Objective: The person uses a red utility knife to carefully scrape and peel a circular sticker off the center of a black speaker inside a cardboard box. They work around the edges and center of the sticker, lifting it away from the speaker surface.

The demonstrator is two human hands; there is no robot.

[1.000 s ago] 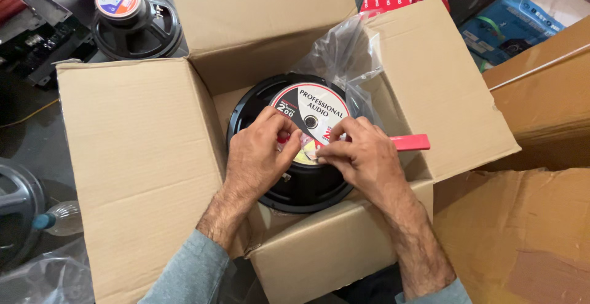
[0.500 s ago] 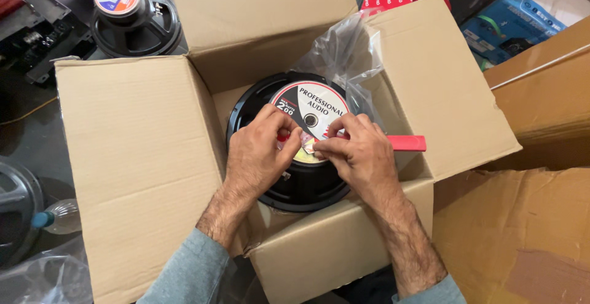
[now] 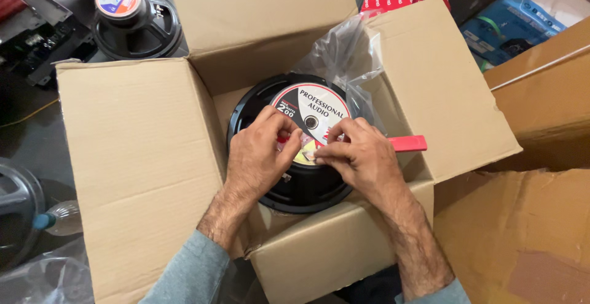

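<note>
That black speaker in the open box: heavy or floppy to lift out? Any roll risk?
The black speaker looks rigid, with a metal-looking frame and a big round magnet back, so probably heavy for its size. It lies flat in the cardboard box, so it is unlikely to roll. The clear plastic bag beside it looks limp and slippery.

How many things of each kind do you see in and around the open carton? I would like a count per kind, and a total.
Speakers: 2, one in the carton, one on the floor
Open cardboard carton: 1
Clear plastic bag: 1
Red-handled tool: 1
Plastic bottle: 1
Hands: 2, left hand, right hand
Total: 8
</note>
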